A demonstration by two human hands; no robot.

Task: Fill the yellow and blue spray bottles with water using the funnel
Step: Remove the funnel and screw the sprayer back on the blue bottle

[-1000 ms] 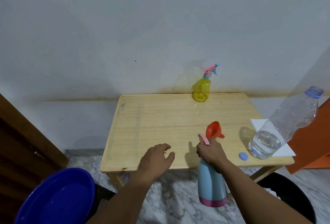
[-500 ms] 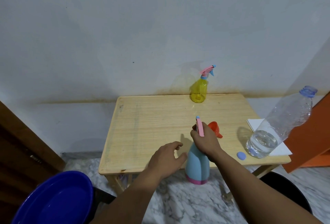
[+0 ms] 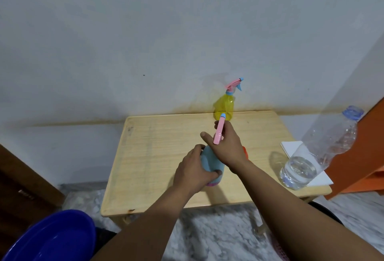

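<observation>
Pale grey wall (image 3: 145, 32) backs a small light wooden table (image 3: 162, 156) that stands on a marbled floor (image 3: 218, 238). Near the middle of the tabletop the blue spray bottle (image 3: 211, 160) stands with its pink base band on the wood, gripped by both hands. The left hand (image 3: 195, 171) wraps round the lower body of the bottle, fingers curled behind it and the thumb pressed across the front just above the pink band. The right hand (image 3: 226, 146) is clamped round the neck and spray head from above, its index finger stretched out to the left, and the pink trigger lever (image 3: 219, 130) with its blue tip sticks up past the knuckles.

Just beside the right wrist a sliver of the orange funnel (image 3: 245, 152) shows on the table, mostly hidden by the hand. At the far edge, against the wall, the yellow spray bottle (image 3: 225, 107) stands upright with its pink and blue spray head on, well apart from the hands. On the right side of the table a clear plastic water bottle (image 3: 324, 148) with a blue neck ring holds water in its lower part and rests on a white sheet of paper (image 3: 291, 148).

Off the table, an orange piece of furniture (image 3: 363, 156) stands at the right, a blue basin (image 3: 52, 238) sits at the lower left, and dark wooden furniture (image 3: 20, 188) fills the left edge.
</observation>
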